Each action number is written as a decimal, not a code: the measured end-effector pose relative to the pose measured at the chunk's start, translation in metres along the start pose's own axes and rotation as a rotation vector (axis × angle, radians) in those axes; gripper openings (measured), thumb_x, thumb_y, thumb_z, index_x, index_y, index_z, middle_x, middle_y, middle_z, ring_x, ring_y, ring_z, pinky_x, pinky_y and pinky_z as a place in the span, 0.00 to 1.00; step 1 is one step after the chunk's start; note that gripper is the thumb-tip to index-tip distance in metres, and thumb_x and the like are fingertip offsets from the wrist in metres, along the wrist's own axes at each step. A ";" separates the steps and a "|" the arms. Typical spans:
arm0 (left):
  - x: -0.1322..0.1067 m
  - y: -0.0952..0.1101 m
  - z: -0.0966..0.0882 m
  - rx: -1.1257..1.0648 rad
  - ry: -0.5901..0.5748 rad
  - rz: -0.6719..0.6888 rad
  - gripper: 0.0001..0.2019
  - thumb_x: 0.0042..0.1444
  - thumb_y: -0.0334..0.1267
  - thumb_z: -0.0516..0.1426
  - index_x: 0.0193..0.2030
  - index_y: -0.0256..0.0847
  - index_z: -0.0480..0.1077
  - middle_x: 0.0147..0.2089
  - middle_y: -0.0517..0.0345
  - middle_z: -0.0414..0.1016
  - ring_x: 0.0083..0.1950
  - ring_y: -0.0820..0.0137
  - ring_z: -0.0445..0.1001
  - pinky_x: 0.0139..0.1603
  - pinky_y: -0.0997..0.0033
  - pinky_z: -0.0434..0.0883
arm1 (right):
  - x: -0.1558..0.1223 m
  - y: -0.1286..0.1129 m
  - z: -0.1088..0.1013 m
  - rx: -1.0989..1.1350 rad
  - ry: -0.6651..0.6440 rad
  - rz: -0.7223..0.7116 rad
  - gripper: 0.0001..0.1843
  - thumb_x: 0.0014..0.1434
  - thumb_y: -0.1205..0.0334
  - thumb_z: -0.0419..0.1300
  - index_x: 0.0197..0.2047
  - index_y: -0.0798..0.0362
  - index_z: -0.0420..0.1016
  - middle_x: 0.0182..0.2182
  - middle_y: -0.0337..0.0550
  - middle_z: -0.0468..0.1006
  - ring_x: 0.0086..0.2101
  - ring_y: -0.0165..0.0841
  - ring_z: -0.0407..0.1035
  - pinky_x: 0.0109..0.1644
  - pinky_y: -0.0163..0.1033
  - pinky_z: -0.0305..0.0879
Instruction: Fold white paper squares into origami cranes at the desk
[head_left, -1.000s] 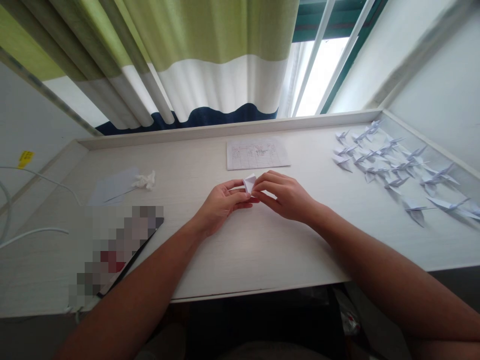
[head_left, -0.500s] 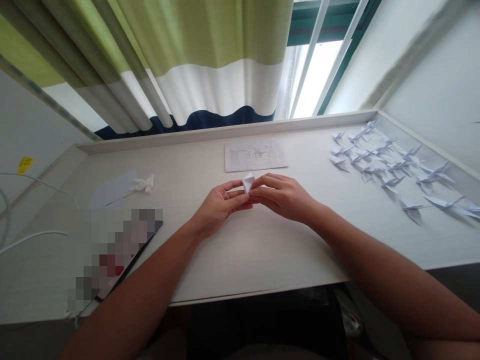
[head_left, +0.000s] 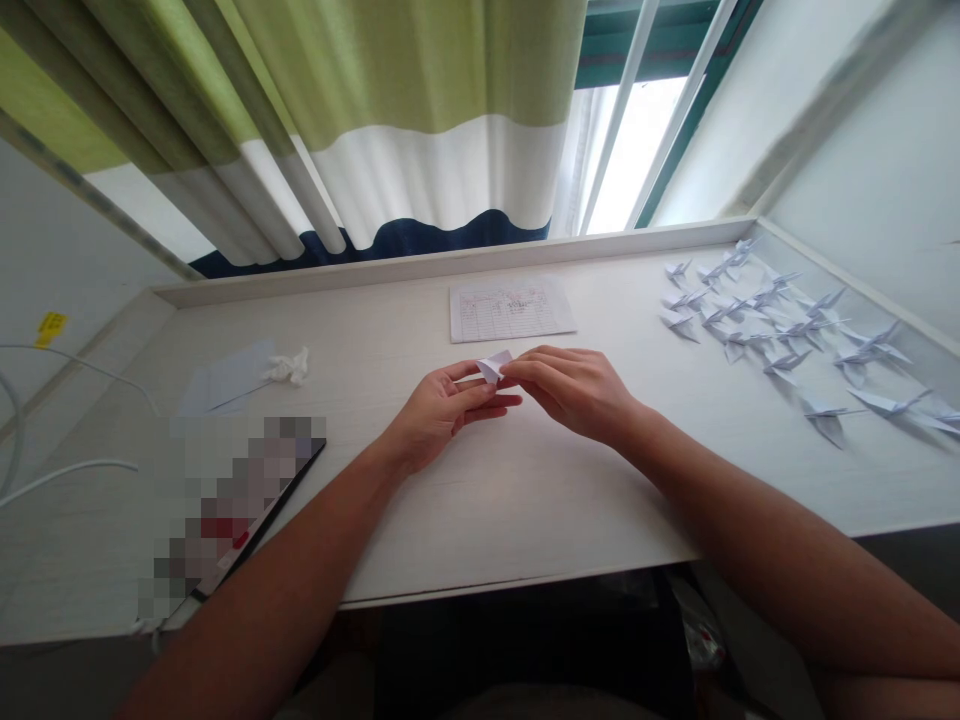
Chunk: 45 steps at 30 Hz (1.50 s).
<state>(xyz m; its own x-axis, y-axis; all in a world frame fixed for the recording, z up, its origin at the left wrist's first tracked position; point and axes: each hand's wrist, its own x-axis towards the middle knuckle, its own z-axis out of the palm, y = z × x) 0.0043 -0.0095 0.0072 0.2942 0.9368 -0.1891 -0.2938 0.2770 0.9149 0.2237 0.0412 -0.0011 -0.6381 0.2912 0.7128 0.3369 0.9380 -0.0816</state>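
Observation:
A small folded piece of white paper (head_left: 494, 366) is held between both hands just above the white table (head_left: 480, 500). My left hand (head_left: 439, 412) pinches its left side with thumb and fingers. From the right, the fingertips of my right hand (head_left: 577, 390) close on its other side. Most of the paper is hidden behind my fingers.
Several folded paper cranes (head_left: 780, 330) lie spread over the table's right side. A printed sheet (head_left: 511, 309) lies beyond my hands, near the back ledge. At the left are a crumpled tissue (head_left: 289, 366), a pale sheet (head_left: 225, 380), a blurred-out item (head_left: 232, 500) and white cables (head_left: 45, 470).
The folded paper has dropped slightly and flattened between my fingers. Both hands stay in the same spot.

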 end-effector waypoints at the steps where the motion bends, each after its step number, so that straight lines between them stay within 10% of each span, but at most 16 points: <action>1: 0.000 0.000 0.000 -0.008 -0.001 -0.002 0.17 0.60 0.35 0.71 0.56 0.37 0.80 0.55 0.46 0.86 0.54 0.57 0.86 0.65 0.53 0.76 | 0.000 0.000 0.000 -0.010 0.015 -0.019 0.11 0.75 0.71 0.55 0.50 0.51 0.77 0.40 0.42 0.88 0.39 0.33 0.82 0.40 0.37 0.74; 45: 0.004 -0.008 -0.005 0.021 -0.016 0.048 0.26 0.54 0.35 0.75 0.59 0.39 0.77 0.49 0.48 0.87 0.52 0.59 0.86 0.64 0.53 0.76 | 0.000 0.001 0.000 0.265 -0.116 0.127 0.08 0.75 0.62 0.58 0.43 0.50 0.77 0.41 0.47 0.81 0.41 0.38 0.74 0.45 0.44 0.73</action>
<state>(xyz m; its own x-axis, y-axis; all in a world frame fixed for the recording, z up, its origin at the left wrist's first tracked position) 0.0034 -0.0067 -0.0027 0.2947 0.9453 -0.1396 -0.2888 0.2274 0.9300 0.2235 0.0423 -0.0012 -0.6824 0.4145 0.6021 0.2363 0.9045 -0.3549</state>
